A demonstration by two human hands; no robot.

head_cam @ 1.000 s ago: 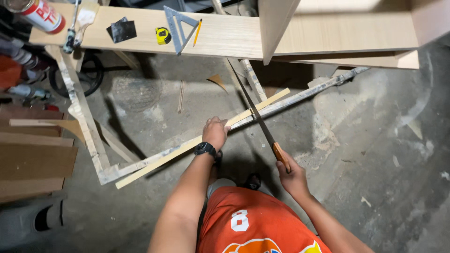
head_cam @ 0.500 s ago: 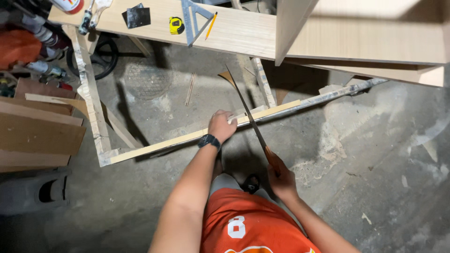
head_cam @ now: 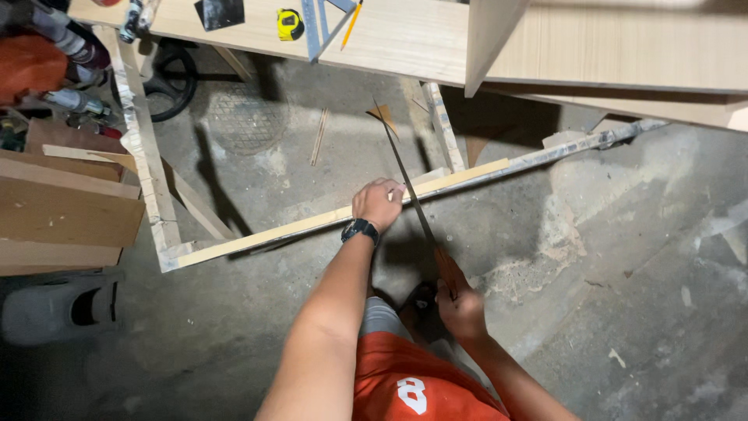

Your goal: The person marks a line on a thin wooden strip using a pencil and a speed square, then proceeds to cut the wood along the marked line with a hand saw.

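My left hand (head_cam: 379, 203) presses down on a long thin wooden strip (head_cam: 273, 232) that lies across a low frame over the concrete floor. A dark watch sits on that wrist. My right hand (head_cam: 461, 308) grips the wooden handle of a handsaw (head_cam: 407, 187). Its narrow blade runs up and away from me and crosses the strip just right of my left fingers. The blade's far tip points toward the workbench.
A pale wooden workbench (head_cam: 421, 39) spans the top, carrying a yellow tape measure (head_cam: 290, 23), a metal square (head_cam: 321, 22) and a pencil (head_cam: 352, 22). Stacked boards (head_cam: 62, 210) lie at left, a grey shoe (head_cam: 58, 308) below them. A long metal bar (head_cam: 561, 152) runs right.
The view has shifted, so the bench sits higher and the strip lies flatter across the frame. The saw has been drawn back toward me along the cut; my left hand stays on the strip.
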